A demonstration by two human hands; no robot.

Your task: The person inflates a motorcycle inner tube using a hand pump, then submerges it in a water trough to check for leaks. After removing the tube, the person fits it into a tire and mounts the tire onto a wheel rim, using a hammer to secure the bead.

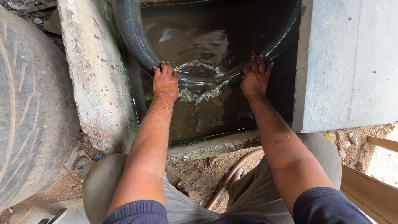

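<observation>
Both hands point(209, 81) on a black, seemingly rubber inner tube point(137, 37) in murky water point(207, 45).

Both hands pressed on a black rubber inner tube point(137, 37) in a water trough.

The left hand point(166, 81) and the right hand point(255, 79) are laid flat on the tube's lower curve, which is pushed partly under the murky water point(199, 45). The trough is bounded by a rough concrete wall point(93, 79) on the left and a smooth concrete slab point(348, 62) on the right. A worn tyre point(29, 108) is seen at far left, and a tan hose point(230, 176) lies on the dirt between the knees.
</observation>
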